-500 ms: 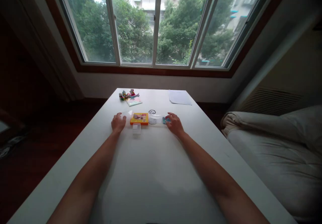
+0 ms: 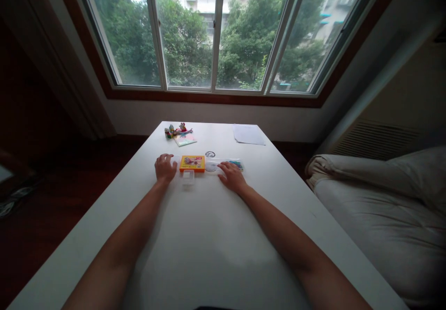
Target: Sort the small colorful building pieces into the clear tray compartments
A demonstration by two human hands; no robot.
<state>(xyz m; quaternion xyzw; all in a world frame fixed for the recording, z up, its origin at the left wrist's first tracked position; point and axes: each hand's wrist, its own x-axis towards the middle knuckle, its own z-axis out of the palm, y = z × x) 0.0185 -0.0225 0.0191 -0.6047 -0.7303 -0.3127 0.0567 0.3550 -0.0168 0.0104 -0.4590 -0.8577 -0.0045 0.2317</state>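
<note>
My left hand [image 2: 165, 167] rests beside the left end of a yellow-orange box [image 2: 192, 164] with a picture on its lid. Its fingers are apart, next to a clear plastic piece [image 2: 176, 159] that is hard to make out. In front of the yellow box lies a small clear plastic box [image 2: 188, 177]. My right hand [image 2: 232, 176] is over the near edge of a clear plastic bag [image 2: 219, 160], fingers stretched out and thumb apart. Small blue-green pieces [image 2: 236, 164] show in the bag's right part, just beyond my right hand.
A black-and-white round item [image 2: 210, 154] lies behind the bag. Small colourful toy figures [image 2: 170, 132] and a pale patterned card [image 2: 186, 139] are at the table's far left. White paper sheets [image 2: 248, 134] lie far right. A sofa [image 2: 369, 208] stands right of the white table [image 2: 216, 245].
My right hand has moved left, off the blue-green pieces, which now show more fully. The clear bag looks flatter and extends farther right. My left hand has shifted slightly right.
</note>
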